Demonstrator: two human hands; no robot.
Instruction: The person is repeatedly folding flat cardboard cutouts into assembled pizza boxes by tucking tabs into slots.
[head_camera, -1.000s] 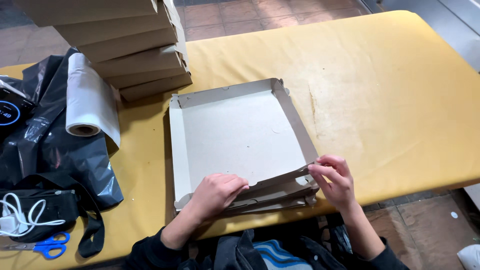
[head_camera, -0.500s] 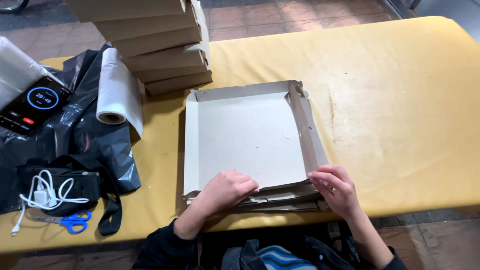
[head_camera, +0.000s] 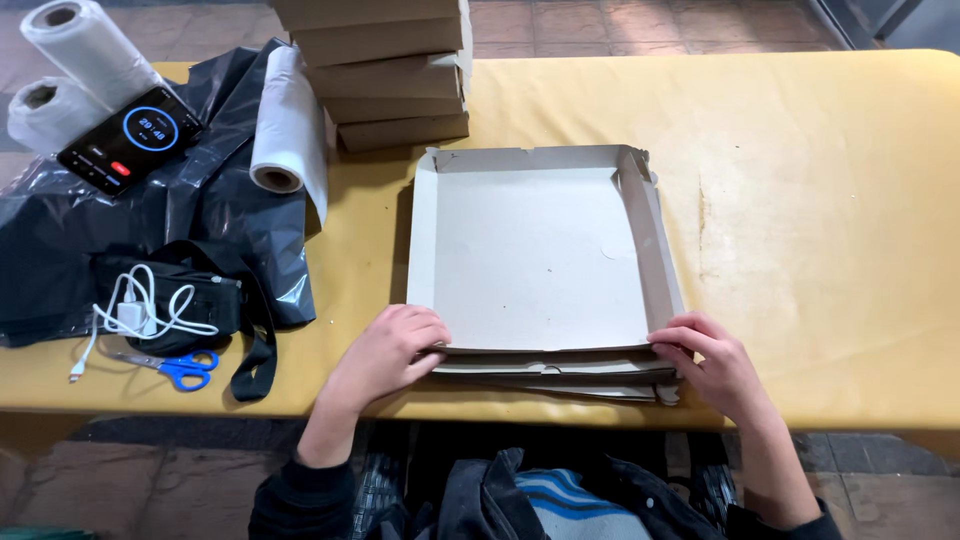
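with the flat cardboard box lying mid-tabletop, press your left hand and right hand, both curled over its near flap, evenly along the crease so it folds square.

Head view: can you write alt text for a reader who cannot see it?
Two bare hands, left hand and right hand, press the near edge of a flat open cardboard box on a yellow table. Stacked boxes, plastic rolls, a phone and blue scissors lie around.
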